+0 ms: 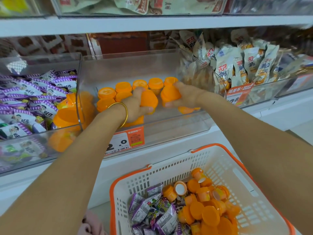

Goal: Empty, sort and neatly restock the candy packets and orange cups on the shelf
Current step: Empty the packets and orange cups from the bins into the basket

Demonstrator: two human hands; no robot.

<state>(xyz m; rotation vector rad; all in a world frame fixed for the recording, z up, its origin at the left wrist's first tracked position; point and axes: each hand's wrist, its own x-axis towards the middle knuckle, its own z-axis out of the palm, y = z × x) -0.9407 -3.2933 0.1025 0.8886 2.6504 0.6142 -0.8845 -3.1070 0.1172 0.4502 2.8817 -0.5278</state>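
Observation:
Both my hands reach into the clear middle bin [169, 129] on the shelf. My left hand [135, 107], with a gold bangle at the wrist, grips an orange cup [149, 100]. My right hand [184, 97] grips another orange cup [170, 94]. Behind them, several orange cups [123, 87] stand in rows at the back of the bin. Purple candy packets [32, 102] fill the bin on the left. A white basket with an orange rim [220, 165] below holds more orange cups [210, 212] and purple candy packets [152, 211].
Beige snack packets [245, 65] fill the bin to the right. A price tag [125, 141] hangs on the middle bin's front. An upper shelf [152, 24] with more snack bags runs overhead. Some orange cups [67, 116] lie in the left bin by the divider.

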